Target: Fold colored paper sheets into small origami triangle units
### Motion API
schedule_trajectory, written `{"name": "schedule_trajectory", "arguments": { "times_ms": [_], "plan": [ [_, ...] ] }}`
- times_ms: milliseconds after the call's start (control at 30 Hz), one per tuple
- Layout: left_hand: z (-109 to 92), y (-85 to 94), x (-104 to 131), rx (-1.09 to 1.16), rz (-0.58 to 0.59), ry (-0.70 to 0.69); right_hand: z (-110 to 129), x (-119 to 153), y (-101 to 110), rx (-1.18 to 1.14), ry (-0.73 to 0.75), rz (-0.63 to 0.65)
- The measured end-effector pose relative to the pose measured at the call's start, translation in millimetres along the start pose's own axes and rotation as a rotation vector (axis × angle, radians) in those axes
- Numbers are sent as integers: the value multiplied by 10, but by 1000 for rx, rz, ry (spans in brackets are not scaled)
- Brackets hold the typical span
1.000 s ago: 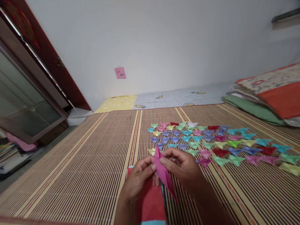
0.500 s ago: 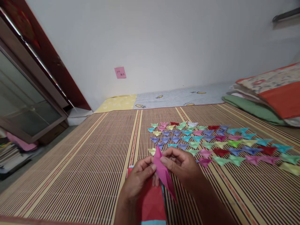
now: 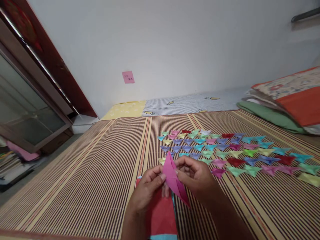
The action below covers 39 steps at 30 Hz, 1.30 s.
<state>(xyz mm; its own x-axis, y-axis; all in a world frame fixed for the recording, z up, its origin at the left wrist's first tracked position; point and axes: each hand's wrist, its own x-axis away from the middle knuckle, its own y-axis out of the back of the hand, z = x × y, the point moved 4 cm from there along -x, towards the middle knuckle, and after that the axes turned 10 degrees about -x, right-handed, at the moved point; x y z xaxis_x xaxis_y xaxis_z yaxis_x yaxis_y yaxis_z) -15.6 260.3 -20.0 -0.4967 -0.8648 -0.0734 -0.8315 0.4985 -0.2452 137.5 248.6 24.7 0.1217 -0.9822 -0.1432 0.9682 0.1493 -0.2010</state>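
Note:
A pink folded paper piece (image 3: pixel 172 176), pointed at both ends, is held between my two hands above the striped mat. My left hand (image 3: pixel 150 186) pinches its left edge between thumb and fingers. On the other side, the thumb and curled fingers of my right hand (image 3: pixel 193 175) grip its right edge. Beneath my left hand lies red paper (image 3: pixel 162 216) with light blue paper at its near edge. Beyond my hands, several small folded paper pieces (image 3: pixel 235 162) in many colours lie in rows.
The striped mat (image 3: pixel 87 173) covers the bed. Folded bedding (image 3: pixel 295 100) is piled at the back right. A pink note (image 3: pixel 128 77) is on the white wall. A glass-panelled cabinet (image 3: pixel 27 103) stands at the left.
The pink paper has turned slightly between my fingers and looks wider, its lower tip a little higher and further right. Both hands have barely moved.

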Motion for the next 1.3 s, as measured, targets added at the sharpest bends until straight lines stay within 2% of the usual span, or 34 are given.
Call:
{"name": "schedule_trajectory", "arguments": {
  "times_ms": [133, 200, 300, 367, 433, 567, 633, 733, 833, 1000, 1200, 1300],
  "plan": [
    [-49, 9, -6, -60, -60, 0, -35, 6, -34, 159, 8, 122],
    [-94, -1, -8, -91, -145, -20, -13, 7, -51, 323, 115, 73],
    [-184, -40, 9, -166, -367, -76, 34, 12, -71, 559, 340, -70],
    [-213, -123, 15, -225, -417, -59, 39, 15, -86, 651, 480, -122],
    [-223, -221, 13, -266, -407, -37, 16, 15, -96, 724, 578, -147],
    [-232, -310, 18, -393, -492, -39, -84, 19, -133, 840, 608, -148],
    [-237, -300, 22, -445, -565, -59, -123, 29, -167, 855, 598, -145],
    [-235, -251, 29, -394, -641, -81, -120, 51, -215, 794, 625, -141],
    [-243, -212, 38, -326, -640, -91, -61, 66, -220, 667, 643, -150],
    [-316, -183, 78, -327, -631, -138, 18, 59, -145, 493, 563, -196],
    [-321, -143, 79, -252, -483, -178, -3, 25, -47, 306, 427, -225],
    [-310, -85, 81, -233, -467, -167, -18, 7, -36, 238, 370, -197]
  ]
}}
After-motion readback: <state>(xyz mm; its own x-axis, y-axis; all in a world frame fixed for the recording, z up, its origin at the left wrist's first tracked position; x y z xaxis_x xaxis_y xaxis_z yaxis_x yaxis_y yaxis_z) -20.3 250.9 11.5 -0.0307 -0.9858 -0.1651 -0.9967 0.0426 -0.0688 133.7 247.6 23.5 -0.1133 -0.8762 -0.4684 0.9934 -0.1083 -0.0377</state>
